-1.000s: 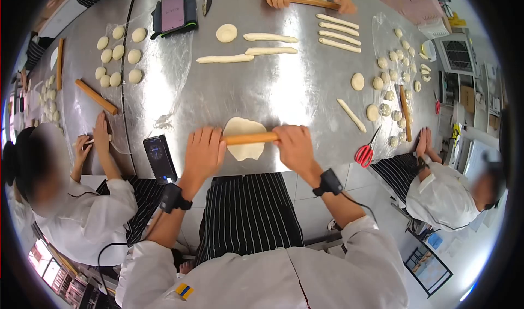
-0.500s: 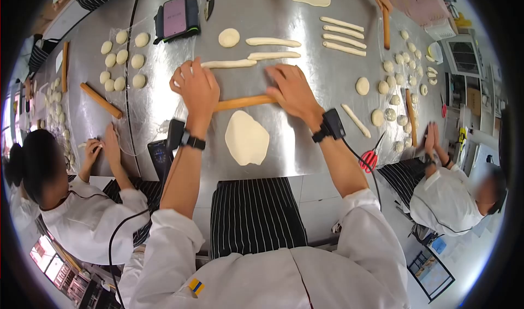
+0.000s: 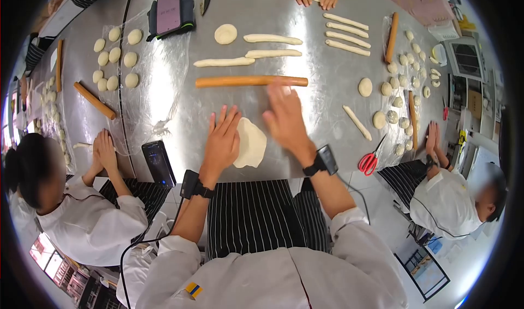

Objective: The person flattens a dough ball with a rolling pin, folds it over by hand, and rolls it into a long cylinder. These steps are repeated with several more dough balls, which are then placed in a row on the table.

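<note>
A flattened oval sheet of dough lies on the steel table near its front edge. My left hand rests at the sheet's left side, fingers stretched out and overlapping its edge. Beyond the sheet, a wooden rolling pin lies crosswise. My right hand is slightly blurred, its fingers extended and the fingertips overlapping the pin's right part. Past the pin are dough ropes and a round dough piece.
Dough balls sit on plastic film at left, near another rolling pin. A phone stands by the front edge. Red-handled scissors lie at right, with several dough ropes farther back. Co-workers' hands are at left, right and far side.
Both hands have come off the rolling pin's middle position; the pin now lies farther from me. My left hand has moved down to the dough sheet, and my right hand has shifted slightly nearer.
</note>
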`<state>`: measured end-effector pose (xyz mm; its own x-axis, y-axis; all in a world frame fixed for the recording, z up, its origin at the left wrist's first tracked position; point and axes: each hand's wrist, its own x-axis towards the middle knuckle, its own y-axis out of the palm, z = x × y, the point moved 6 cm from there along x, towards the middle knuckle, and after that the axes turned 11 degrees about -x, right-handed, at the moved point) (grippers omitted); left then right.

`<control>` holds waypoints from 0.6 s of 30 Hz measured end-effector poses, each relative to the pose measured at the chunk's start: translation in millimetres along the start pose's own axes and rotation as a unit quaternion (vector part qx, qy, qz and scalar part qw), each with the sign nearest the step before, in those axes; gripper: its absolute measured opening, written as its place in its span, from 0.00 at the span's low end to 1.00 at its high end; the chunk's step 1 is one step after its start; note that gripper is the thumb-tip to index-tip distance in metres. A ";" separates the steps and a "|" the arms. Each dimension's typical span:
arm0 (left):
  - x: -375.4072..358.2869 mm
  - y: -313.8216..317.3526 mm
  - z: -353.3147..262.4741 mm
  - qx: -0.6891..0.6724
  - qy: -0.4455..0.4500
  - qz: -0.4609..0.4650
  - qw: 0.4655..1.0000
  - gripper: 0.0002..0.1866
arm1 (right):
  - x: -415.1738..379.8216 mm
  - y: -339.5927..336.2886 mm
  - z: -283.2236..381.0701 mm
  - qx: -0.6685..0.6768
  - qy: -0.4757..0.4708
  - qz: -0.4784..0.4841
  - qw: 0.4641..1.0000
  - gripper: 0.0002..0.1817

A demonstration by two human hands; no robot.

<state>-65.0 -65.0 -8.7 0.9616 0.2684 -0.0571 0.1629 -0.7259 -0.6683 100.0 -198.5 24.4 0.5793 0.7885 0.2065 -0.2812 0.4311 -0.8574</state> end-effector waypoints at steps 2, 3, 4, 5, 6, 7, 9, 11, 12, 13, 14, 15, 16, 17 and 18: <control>-3.8 3.6 -1.9 -0.021 0.014 -0.005 1.000 0.32 | -15.1 24.2 41.1 -0.040 -0.028 0.092 0.995 0.39; -6.0 2.9 -4.8 -0.036 0.014 -0.020 0.999 0.33 | -21.8 32.6 49.5 -0.042 -0.027 0.093 0.994 0.39; -6.5 1.1 -6.2 -0.050 0.016 -0.035 0.998 0.34 | -28.0 45.4 55.4 -0.051 -0.032 0.111 0.992 0.39; -7.8 1.5 -7.9 -0.051 0.017 -0.035 0.998 0.34 | -35.9 55.4 58.9 -0.060 -0.036 0.130 0.989 0.39; -9.3 2.8 -8.4 -0.048 0.021 -0.029 0.998 0.34 | -40.6 57.1 61.9 -0.061 -0.036 0.130 0.989 0.39; -10.4 1.9 -7.3 -0.045 0.025 -0.024 0.998 0.35 | -44.2 58.4 61.4 -0.066 -0.021 0.134 0.989 0.39; -17.8 0.0 -5.3 -0.028 0.039 -0.004 0.999 0.35 | -59.5 58.0 62.8 -0.071 -0.002 0.139 0.988 0.39; -27.8 3.5 -2.9 -0.013 0.056 0.012 0.998 0.35 | -76.6 54.8 62.5 -0.116 0.000 0.133 0.984 0.39; -35.9 3.8 -1.2 -0.031 0.061 0.012 0.998 0.34 | -83.0 56.7 66.2 -0.118 -0.001 0.133 0.984 0.39; -40.2 5.5 1.1 -0.048 0.067 0.009 0.997 0.34 | -87.3 56.6 66.6 -0.093 0.018 0.111 0.989 0.39; -41.6 11.1 2.4 -0.049 0.068 0.007 0.996 0.34 | -90.8 57.0 65.1 -0.068 0.037 0.090 0.993 0.39; -38.6 7.2 -7.0 -0.067 0.053 -0.024 0.996 0.34 | -84.2 54.6 71.2 -0.070 0.038 0.091 0.993 0.39; -36.6 4.1 -10.4 -0.085 0.039 -0.054 0.994 0.34 | -67.1 50.4 81.4 -0.111 0.025 0.097 0.989 0.39; -32.5 3.1 -10.5 -0.085 0.039 -0.055 0.994 0.34 | -54.9 49.1 85.6 -0.151 0.011 0.101 0.983 0.39; -29.3 4.9 -9.4 -0.065 0.041 -0.045 0.996 0.34 | -54.6 52.1 81.8 -0.152 0.012 0.101 0.983 0.39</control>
<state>-90.3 -82.4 -3.3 0.9559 0.2867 0.0632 0.2708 -0.7782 -0.5667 -8.9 -183.2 7.0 0.5542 0.8323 0.0086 -0.1536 0.1124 -0.9817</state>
